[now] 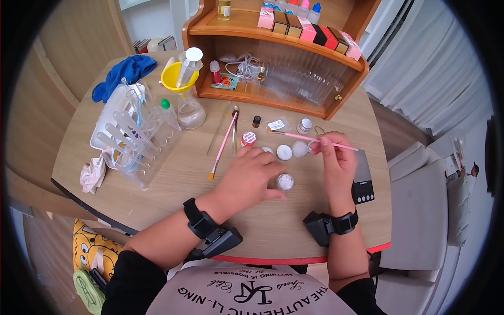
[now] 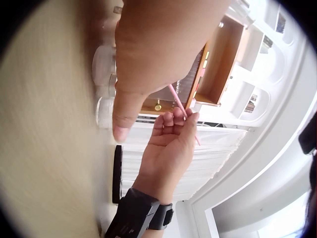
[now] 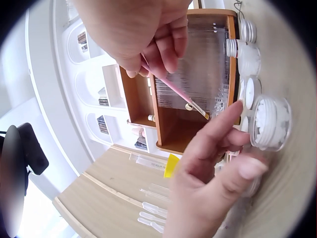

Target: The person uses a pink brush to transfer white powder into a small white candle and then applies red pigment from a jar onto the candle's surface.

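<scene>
My right hand [image 1: 338, 165] pinches a pink-handled brush [image 1: 299, 137] near the back of its handle, its flat bristle tip pointing left over the table. Beside a small clear jar of white pellets [image 1: 285, 182], my left hand [image 1: 241, 178] has its thumb and fingers parted. In the right wrist view, the left thumb and index finger reach toward the near side of this jar [image 3: 271, 123] without closing round it. Just behind stand a white lid [image 1: 284, 153] and a jar with whitish contents [image 1: 300, 149].
A second pink brush [image 1: 224, 144] lies left of a red jar [image 1: 248, 138]. Right of the right hand sits a small scale [image 1: 363, 191]. Test tubes in a clear rack [image 1: 139, 157] and a flask with a yellow funnel [image 1: 170, 79] stand left. A wooden cabinet [image 1: 273, 107] is at the back.
</scene>
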The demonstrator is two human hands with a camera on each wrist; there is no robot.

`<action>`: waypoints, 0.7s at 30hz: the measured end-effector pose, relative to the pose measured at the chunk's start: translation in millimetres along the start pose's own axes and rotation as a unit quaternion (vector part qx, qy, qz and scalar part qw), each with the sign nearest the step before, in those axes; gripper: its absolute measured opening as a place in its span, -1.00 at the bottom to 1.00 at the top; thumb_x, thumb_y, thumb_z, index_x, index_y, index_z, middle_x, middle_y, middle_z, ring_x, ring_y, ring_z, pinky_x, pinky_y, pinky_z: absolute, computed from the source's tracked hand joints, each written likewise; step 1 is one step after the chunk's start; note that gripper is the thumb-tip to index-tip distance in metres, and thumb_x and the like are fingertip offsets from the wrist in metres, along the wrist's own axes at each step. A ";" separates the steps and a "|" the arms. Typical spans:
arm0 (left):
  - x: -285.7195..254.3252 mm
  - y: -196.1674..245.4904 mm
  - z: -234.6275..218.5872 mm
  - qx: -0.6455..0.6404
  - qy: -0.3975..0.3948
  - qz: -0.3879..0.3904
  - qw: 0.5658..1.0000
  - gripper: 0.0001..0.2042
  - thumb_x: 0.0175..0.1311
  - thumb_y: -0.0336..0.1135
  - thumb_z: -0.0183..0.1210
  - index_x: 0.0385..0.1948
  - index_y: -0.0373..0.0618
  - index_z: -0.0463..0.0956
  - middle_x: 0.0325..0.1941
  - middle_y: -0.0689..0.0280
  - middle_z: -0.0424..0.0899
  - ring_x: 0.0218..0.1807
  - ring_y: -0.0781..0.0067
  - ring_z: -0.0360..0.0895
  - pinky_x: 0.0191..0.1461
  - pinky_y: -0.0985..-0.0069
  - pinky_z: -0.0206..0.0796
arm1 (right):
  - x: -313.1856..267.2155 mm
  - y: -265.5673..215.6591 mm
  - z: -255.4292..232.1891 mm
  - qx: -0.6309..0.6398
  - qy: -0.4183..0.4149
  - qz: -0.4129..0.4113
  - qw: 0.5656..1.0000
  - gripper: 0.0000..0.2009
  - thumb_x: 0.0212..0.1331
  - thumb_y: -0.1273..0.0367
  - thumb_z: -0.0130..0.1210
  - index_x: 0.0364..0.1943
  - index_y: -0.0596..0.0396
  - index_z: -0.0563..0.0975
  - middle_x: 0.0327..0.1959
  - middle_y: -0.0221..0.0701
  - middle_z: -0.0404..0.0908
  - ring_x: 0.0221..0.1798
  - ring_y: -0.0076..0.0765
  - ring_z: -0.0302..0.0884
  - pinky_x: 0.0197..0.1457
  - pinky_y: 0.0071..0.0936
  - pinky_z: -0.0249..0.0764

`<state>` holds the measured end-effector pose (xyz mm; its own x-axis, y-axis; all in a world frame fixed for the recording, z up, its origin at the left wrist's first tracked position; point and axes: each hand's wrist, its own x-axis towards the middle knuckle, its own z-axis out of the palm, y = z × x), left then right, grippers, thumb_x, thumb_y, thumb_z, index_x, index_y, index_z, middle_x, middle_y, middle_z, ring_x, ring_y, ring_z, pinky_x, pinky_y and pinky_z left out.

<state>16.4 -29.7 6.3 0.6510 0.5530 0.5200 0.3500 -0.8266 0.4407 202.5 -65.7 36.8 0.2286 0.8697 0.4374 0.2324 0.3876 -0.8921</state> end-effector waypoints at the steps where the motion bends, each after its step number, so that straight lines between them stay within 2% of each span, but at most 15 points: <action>1: -0.1 -0.4 -2.9 0.000 0.001 0.000 1.000 -0.63 -0.30 -0.13 0.40 -0.36 0.02 0.60 -0.34 0.36 0.50 -0.20 0.30 0.41 0.00 0.38 0.17 | -0.3 0.5 0.9 0.000 0.000 0.000 1.000 -0.80 0.33 0.33 -0.10 -0.30 0.18 0.46 -0.42 -0.42 0.54 -0.33 -0.60 0.45 -0.23 -0.66 0.36; 4: -0.3 -10.4 -15.5 0.005 0.026 -0.016 1.000 -0.63 -0.30 -0.17 0.41 -0.36 0.01 0.58 -0.36 0.32 0.51 -0.24 0.28 0.43 -0.05 0.38 0.20 | -0.6 0.3 1.9 0.001 -0.022 0.021 1.000 -0.79 0.33 0.32 -0.09 -0.24 0.19 0.49 -0.35 -0.39 0.58 -0.27 -0.59 0.48 -0.14 -0.63 0.37; 6: 2.8 -21.0 -23.1 0.038 0.127 -0.090 0.987 -0.63 -0.28 -0.23 0.42 -0.33 -0.01 0.55 -0.40 0.30 0.53 -0.26 0.25 0.45 -0.10 0.37 0.22 | -0.8 -1.3 1.6 0.007 -0.032 0.042 0.999 -0.79 0.33 0.33 -0.10 -0.24 0.20 0.49 -0.33 -0.40 0.59 -0.23 -0.58 0.48 -0.07 -0.60 0.35; 9: 6.6 -29.1 -33.2 0.095 0.152 -0.120 0.976 -0.62 -0.27 -0.29 0.42 -0.31 -0.04 0.54 -0.39 0.32 0.56 -0.24 0.22 0.47 -0.10 0.36 0.24 | -3.8 -2.4 6.6 -0.008 -0.059 0.033 0.998 -0.79 0.33 0.34 -0.10 -0.24 0.21 0.49 -0.34 -0.41 0.59 -0.20 -0.57 0.47 -0.05 -0.58 0.34; 13: 4.4 -37.0 -22.6 0.100 0.147 -0.113 0.978 -0.61 -0.22 -0.28 0.40 -0.26 -0.07 0.52 -0.32 0.34 0.60 -0.22 0.24 0.49 -0.08 0.37 0.24 | -5.2 0.0 12.3 0.002 -0.086 0.025 0.996 -0.78 0.33 0.34 -0.11 -0.25 0.21 0.50 -0.32 -0.41 0.59 -0.19 -0.56 0.46 -0.06 -0.59 0.34; 15: 5.1 -41.7 -16.4 0.079 0.145 -0.127 0.978 -0.63 -0.15 -0.28 0.36 -0.23 -0.07 0.51 -0.28 0.38 0.63 -0.21 0.29 0.49 -0.05 0.39 0.24 | -4.7 1.6 13.4 -0.041 -0.100 0.024 0.994 -0.79 0.33 0.35 -0.10 -0.25 0.22 0.51 -0.31 -0.40 0.59 -0.19 -0.56 0.46 -0.05 -0.58 0.34; 21: 4.5 -49.3 -14.6 0.069 0.128 -0.150 0.978 -0.65 -0.06 -0.30 0.31 -0.17 -0.05 0.51 -0.32 0.43 0.64 -0.21 0.34 0.50 -0.01 0.41 0.21 | -3.9 1.3 13.2 -0.053 -0.077 0.017 0.996 -0.80 0.31 0.37 -0.08 -0.26 0.23 0.51 -0.30 -0.40 0.59 -0.18 -0.54 0.46 -0.03 -0.59 0.33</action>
<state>-7.7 15.1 -2.4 0.3211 0.7669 0.5557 0.5988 -0.6190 0.5082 189.4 -64.6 32.4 0.0931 0.9212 0.3778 0.3273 0.3301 -0.8854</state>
